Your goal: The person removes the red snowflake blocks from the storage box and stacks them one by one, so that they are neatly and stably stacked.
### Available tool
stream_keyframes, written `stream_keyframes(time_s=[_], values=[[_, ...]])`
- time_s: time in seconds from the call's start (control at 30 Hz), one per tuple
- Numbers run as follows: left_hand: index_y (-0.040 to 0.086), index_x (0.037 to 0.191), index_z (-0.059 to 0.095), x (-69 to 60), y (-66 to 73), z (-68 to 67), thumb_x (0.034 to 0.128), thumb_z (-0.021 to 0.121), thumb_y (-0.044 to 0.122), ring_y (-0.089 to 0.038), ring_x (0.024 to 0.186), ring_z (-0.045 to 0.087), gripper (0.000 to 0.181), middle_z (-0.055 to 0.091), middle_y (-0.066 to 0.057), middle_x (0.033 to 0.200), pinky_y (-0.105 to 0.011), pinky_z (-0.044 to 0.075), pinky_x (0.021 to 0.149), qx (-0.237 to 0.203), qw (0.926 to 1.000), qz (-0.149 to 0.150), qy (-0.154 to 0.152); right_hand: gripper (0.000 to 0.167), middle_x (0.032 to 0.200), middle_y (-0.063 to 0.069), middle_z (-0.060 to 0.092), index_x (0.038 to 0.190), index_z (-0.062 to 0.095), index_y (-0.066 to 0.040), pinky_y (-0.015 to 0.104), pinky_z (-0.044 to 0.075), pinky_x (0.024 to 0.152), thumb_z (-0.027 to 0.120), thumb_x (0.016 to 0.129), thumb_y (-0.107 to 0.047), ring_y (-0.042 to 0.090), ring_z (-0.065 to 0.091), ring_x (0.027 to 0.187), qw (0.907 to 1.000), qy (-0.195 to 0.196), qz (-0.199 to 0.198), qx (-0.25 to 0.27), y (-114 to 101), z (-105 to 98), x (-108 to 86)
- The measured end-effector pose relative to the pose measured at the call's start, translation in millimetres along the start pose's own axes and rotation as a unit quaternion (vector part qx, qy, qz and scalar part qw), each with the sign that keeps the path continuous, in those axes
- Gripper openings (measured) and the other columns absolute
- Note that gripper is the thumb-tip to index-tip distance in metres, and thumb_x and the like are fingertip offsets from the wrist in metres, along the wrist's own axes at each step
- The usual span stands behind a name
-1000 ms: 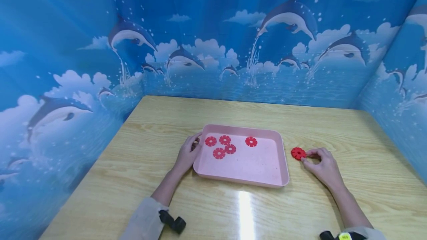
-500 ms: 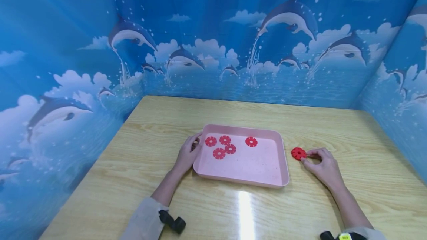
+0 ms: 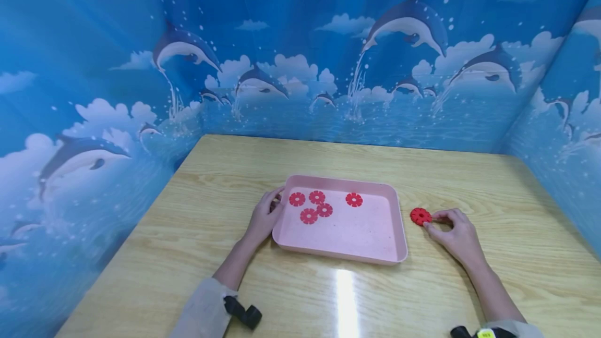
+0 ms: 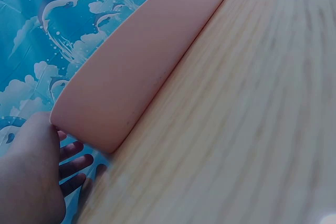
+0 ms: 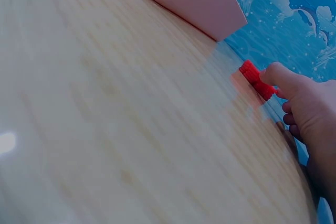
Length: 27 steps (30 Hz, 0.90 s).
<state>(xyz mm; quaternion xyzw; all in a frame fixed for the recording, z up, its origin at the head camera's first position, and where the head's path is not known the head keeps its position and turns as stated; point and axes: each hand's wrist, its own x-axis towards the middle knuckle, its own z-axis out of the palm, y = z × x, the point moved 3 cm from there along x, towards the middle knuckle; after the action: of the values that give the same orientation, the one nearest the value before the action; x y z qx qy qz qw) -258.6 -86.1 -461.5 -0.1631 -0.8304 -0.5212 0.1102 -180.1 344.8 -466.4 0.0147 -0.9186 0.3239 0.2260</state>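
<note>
In the head view, my left hand (image 3: 264, 218) rests against the left wall of a shallow pink tray (image 3: 347, 259). In the left wrist view its fingers (image 4: 75, 166) spread loosely beside the tray's end, and the thumb's tip is hidden at the rim. Inside the tray lie several red notched discs (image 3: 308, 216), flat and mostly toward the left. To the right of the tray, my right hand (image 3: 457, 236) pinches a small stack of red notched discs (image 3: 420, 216) between thumb and fingers. From the right wrist view, this stack (image 5: 257, 81) stands at the table surface, apart from the tray.
The pale wooden table (image 3: 235, 166) carries a bright light reflection (image 3: 346, 301) in front of the tray. A blue dolphin-print backdrop (image 3: 300, 56) closes off the back and both sides. Each wrist wears a dark camera strap (image 3: 241, 312).
</note>
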Motion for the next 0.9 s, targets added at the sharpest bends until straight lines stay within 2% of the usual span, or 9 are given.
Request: stream_keyframes(time_s=[0.53,0.77,0.9], values=[[0.002,0.127,0.052,-0.1,0.3,0.1,0.0863,0.054,-0.001,-0.021,0.081,0.054,0.041,0.055,-0.011,0.098,-0.034,0.048,0.073,0.003,1.0000,-0.008,-0.003,0.026,0.091,0.008,0.054,0.091,0.063,0.000,0.015,0.037,0.070,0.075,0.075,-0.016,0.005,0.045,0.081,1.0000,-0.002,0.005,-0.001,0.0,0.4,-0.6],[0.002,0.127,0.052,0.0,-0.2,0.3,0.0867,0.054,-0.001,-0.021,0.082,0.055,0.041,0.055,-0.011,0.099,-0.035,0.048,0.074,0.002,1.0000,-0.009,-0.004,0.025,0.091,0.008,0.054,0.091,0.063,0.000,0.016,0.037,0.070,0.075,0.074,-0.014,0.010,0.047,0.081,1.0000,0.000,0.003,0.004,-1.3,-0.2,0.7],[0.002,0.127,0.052,0.2,-0.7,0.3,0.0866,0.054,-0.001,-0.021,0.082,0.055,0.041,0.055,-0.011,0.099,-0.035,0.048,0.073,0.002,1.0000,-0.009,-0.003,0.025,0.090,0.008,0.054,0.091,0.063,0.000,0.015,0.037,0.070,0.075,0.074,-0.014,0.007,0.046,0.081,1.0000,-0.001,0.003,0.004,-0.4,0.3,0.5]])
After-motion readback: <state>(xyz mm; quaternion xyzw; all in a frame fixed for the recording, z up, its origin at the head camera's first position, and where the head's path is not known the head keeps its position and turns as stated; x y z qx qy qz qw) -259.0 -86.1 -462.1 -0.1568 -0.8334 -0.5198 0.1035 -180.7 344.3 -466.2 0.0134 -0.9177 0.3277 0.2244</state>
